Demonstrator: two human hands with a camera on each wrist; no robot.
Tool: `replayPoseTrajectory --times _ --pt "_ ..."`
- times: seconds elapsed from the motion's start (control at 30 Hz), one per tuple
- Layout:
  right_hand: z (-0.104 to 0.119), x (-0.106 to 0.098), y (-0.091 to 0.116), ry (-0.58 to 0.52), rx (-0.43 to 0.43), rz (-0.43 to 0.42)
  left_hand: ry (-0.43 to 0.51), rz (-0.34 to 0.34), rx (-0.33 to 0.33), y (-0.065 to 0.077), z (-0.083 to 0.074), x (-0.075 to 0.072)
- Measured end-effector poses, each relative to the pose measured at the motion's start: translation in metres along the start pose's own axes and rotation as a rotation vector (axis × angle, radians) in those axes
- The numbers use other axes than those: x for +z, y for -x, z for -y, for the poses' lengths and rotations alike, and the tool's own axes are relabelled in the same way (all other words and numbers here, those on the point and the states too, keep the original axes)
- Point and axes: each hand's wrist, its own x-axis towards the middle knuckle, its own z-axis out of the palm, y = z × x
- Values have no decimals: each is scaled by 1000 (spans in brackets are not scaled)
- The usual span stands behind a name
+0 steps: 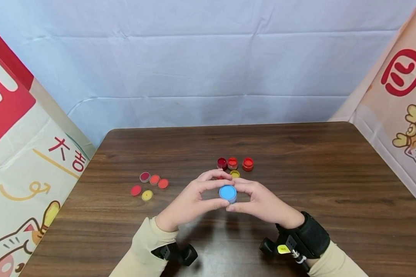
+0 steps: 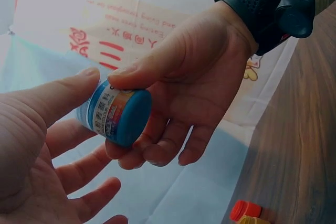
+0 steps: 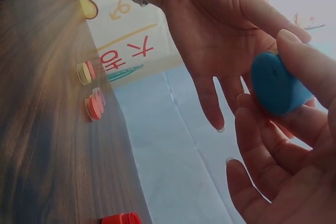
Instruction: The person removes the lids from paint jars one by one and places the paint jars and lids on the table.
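Note:
Both hands hold one small blue jar (image 1: 227,194) above the near middle of the table. Its blue top faces up in the head view, and a printed label (image 2: 105,109) wraps its side. My left hand (image 1: 204,194) grips it from the left, the thumb at the near side and fingers at the far side. From the right, my right hand (image 1: 258,198) pinches it between thumb and forefinger. In the left wrist view the right thumb lies across the label. The right wrist view shows the jar's smooth blue end (image 3: 274,83) close up.
Open red jars (image 1: 247,164) and a yellow jar (image 1: 234,174) stand just beyond the hands, partly hidden by them. To the left, several round lids, red ones (image 1: 136,190) and a yellow one (image 1: 147,195), lie on the brown wooden table (image 1: 298,154). A pale blue cloth (image 1: 194,69) hangs behind.

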Motion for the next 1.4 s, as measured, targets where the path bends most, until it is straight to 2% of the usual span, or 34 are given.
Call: replayPoseTrajectory --times 0.1,0.33,0.47,0.77,0.97,1.23,1.4 --pt "-1 0 -1 4 -7 -6 -17 -14 -4 0 1 1" --pt "-1 1 -2 10 12 -34 -25 -60 -64 -1 2 4" --pt "-2 1 -2 -25 24 -23 -11 -51 -56 -1 3 4" --pt "-4 2 0 -58 40 -11 45 18 -46 0 2 -1" --pt "-5 3 -1 -63 32 -17 65 10 -72 1 2 0" --pt "-5 4 -2 -47 39 -37 43 -24 -64 -1 1 2" --pt "-6 4 -1 -82 37 -31 34 -26 -75 -2 -1 2"
